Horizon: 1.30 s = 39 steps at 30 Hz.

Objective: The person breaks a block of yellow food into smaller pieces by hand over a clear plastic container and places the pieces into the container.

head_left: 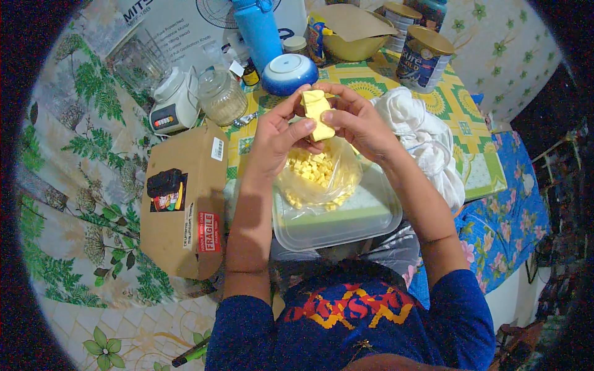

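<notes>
Between my two hands a small pale-yellow block is held upright above an open clear plastic bag. My left hand grips it from the left, with the thumb on its front face. From the right, my right hand pinches it between thumb and fingers. What the block is made of I cannot tell. Below, the bag holds many small yellow cubes. It rests on a clear, shallow plastic container at the table's near edge.
Left stands a cardboard box, with a blender and a glass jar behind it. A blue bowl, blue bottle, covered yellowish bowl and cans line the back. White cloth lies right.
</notes>
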### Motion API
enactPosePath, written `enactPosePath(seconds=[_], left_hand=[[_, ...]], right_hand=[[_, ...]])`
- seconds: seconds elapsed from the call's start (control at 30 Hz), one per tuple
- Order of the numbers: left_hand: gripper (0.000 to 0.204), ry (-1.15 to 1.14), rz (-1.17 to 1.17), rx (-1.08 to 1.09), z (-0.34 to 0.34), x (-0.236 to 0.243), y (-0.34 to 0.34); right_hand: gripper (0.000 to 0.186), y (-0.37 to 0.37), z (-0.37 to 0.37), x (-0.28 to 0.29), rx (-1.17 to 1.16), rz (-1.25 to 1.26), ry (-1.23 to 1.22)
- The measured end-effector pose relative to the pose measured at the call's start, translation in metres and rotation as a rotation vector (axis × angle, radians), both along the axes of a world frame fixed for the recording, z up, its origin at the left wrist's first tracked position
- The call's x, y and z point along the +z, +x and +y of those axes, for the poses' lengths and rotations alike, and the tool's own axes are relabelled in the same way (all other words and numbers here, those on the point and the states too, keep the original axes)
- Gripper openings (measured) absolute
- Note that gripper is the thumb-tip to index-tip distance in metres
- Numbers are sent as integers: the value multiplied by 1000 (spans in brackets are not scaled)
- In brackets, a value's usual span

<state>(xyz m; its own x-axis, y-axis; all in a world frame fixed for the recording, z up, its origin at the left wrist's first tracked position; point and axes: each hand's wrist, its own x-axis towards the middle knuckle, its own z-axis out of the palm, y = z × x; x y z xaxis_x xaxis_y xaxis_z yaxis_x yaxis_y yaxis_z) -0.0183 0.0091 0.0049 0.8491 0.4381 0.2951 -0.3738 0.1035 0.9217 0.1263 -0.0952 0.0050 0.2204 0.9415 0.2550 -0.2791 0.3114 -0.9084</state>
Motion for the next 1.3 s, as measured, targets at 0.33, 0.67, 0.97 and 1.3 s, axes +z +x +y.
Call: enactPosePath(seconds=[0.33, 0.67, 0.97, 1.3], left_hand=[[61, -132, 18, 31, 3, -5, 3], [53, -241, -42, -72, 3, -6, 3], [73, 18, -149, 74, -2, -5, 4], [79, 78, -205, 87, -7, -1, 6]], right_hand=[[66, -4, -2, 2, -351, -306, 289], [54, -3, -6, 3, -440, -910, 410], [58, 0, -4, 6, -185, -191, 99], [63, 4, -4, 5, -112, -206, 17]])
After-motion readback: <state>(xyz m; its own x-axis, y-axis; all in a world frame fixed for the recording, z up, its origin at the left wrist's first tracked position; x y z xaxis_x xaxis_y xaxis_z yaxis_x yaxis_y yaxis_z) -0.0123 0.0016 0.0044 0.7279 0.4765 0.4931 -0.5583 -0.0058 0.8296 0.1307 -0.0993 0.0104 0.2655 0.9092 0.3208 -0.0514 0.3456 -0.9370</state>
